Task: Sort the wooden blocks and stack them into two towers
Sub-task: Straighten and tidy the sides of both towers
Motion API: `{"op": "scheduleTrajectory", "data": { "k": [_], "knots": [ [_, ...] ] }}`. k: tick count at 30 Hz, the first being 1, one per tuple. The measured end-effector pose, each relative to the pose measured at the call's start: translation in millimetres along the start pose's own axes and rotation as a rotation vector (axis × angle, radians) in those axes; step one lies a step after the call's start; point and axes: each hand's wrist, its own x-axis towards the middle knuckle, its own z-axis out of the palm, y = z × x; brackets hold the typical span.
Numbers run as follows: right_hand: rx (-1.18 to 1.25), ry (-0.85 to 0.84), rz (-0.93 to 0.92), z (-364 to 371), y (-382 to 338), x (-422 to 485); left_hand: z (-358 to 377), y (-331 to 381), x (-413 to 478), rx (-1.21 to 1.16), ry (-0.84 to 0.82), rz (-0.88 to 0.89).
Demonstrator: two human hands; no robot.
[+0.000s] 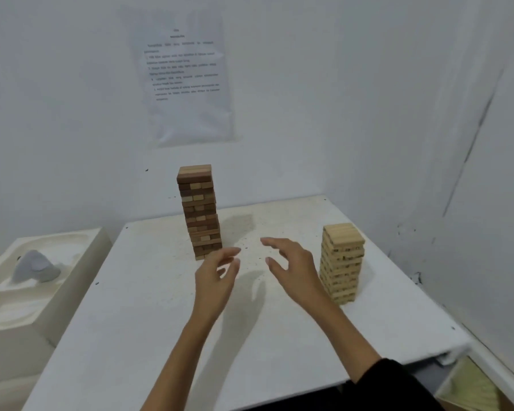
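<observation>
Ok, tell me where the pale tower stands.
In the head view, the pale tower stands at the right of the table, just right of the right hand.

A loose black sleeve [393, 381] (ending near the elbow) covers the right arm [339, 330]; left arm [178, 351] bare.

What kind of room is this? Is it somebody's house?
Probably not a home; more likely a small plain workroom for a block task: bare white walls, a printed sheet taped up, and a white table holding a dark tower and a pale tower.
</observation>
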Motion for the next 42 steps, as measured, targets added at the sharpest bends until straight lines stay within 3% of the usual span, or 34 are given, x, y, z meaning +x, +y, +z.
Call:
{"op": "scheduleTrajectory", "data": {
  "k": [7, 13, 20, 25, 32, 42],
  "knots": [
    [-0.024, 0.212, -0.066, -85, -31, 38, 19, 57, 33, -0.157, -0.068, 0.083],
    [0.189, 0.341, 0.082, -145, 11, 23, 54, 58, 29, -0.197, -0.215, 0.052],
    [0.322, -0.004, 0.421, -143, 100, -23, 90, 18, 8, -0.067, -0.571, -0.141],
    [0.174, -0.252, 0.416, -135, 125, -42, 118, 3, -7, 0.015, -0.576, -0.140],
    [0.086, -0.246, 0.397, -117, 129, -42, 140, -4, -17, 0.038, -0.527, 0.020],
    [0.015, -0.331, 0.339, -119, 126, -29, 140, 0, -16, 0.057, -0.525, 0.057]
  ]
}}
